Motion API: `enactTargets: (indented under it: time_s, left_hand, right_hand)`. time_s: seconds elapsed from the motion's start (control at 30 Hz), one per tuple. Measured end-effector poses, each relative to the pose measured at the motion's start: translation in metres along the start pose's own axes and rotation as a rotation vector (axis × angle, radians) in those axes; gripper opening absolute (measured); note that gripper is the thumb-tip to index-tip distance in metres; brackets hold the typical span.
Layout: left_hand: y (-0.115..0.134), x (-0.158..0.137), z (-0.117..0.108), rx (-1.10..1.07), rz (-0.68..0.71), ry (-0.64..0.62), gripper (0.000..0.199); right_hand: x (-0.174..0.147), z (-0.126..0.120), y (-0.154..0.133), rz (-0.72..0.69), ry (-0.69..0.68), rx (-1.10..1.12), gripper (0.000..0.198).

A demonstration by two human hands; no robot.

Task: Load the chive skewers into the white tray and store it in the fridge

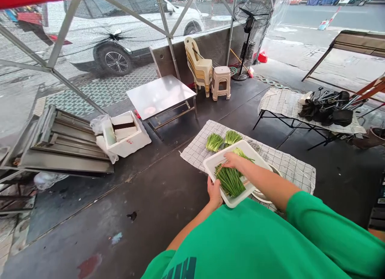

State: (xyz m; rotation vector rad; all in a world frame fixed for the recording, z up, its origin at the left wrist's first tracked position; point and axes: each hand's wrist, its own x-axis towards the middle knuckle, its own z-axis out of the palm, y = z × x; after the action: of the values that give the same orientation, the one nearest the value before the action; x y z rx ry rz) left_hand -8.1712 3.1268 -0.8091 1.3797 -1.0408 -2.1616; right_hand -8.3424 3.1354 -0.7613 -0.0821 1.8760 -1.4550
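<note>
My left hand [214, 192] grips the near left rim of a white plastic tray [251, 148], tilted in front of my body. In the tray lies a bunch of green chives [231, 182], with more paler stalks beyond it, partly hidden by my forearm. My right hand [233, 160] reaches across the tray, its fingers closed around the ends of thin wooden skewers [219, 169] at the chives' upper end. Two more chive bundles [214, 142] rest on the checked cloth [195, 150] behind the tray. A round pale basin [262, 197] sits partly hidden beneath the tray.
A low metal-topped table [161, 96] stands ahead, beside a white foam box [128, 144]. Stacked chairs [197, 66], stools [221, 82] and a standing fan [248, 28] are farther back. At right, a covered folding table [278, 104] bears black folded gear. Metal panels [69, 146] lean at left.
</note>
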Motion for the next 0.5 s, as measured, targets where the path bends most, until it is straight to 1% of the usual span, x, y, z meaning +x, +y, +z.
enactTargets:
  time_s: [0.07,0.13,0.17,0.2,0.27,0.33,0.37,0.4,0.43,0.5]
  left_hand:
    - [0.004,0.005,-0.005,-0.033,-0.011,-0.004,0.07]
    - [0.01,0.011,-0.01,-0.023,-0.019,-0.016,0.063]
    - [0.012,0.013,-0.013,-0.01,-0.021,-0.024,0.061]
    - [0.015,0.015,-0.015,0.006,-0.025,-0.036,0.059]
    - [0.02,0.017,-0.019,0.03,-0.03,-0.069,0.056]
    - [0.025,0.016,-0.019,0.043,-0.04,-0.115,0.052]
    - [0.028,0.015,-0.018,0.044,-0.049,-0.144,0.05]
    - [0.031,0.014,-0.017,0.04,-0.062,-0.174,0.049]
    - [0.034,0.013,-0.015,0.036,-0.078,-0.204,0.047]
    - [0.039,0.01,-0.01,0.026,-0.113,-0.249,0.045]
  right_hand:
    - [-0.001,-0.026,-0.006,0.053,-0.063,-0.212,0.02]
    - [-0.004,-0.056,-0.013,0.024,-0.104,-0.398,0.012]
    - [-0.006,-0.069,-0.016,-0.018,-0.112,-0.457,0.006]
    - [-0.008,-0.081,-0.02,-0.087,-0.123,-0.521,0.008]
    - [-0.01,-0.095,-0.024,-0.3,-0.174,-0.735,0.028]
    - [-0.01,-0.098,-0.027,-0.534,-0.256,-1.037,0.04]
    - [-0.009,-0.096,-0.028,-0.622,-0.298,-1.176,0.041]
    - [-0.007,-0.092,-0.029,-0.663,-0.334,-1.285,0.038]
    - [-0.004,-0.088,-0.029,-0.654,-0.356,-1.349,0.033]
    - [0.002,-0.081,-0.029,-0.564,-0.37,-1.427,0.018]
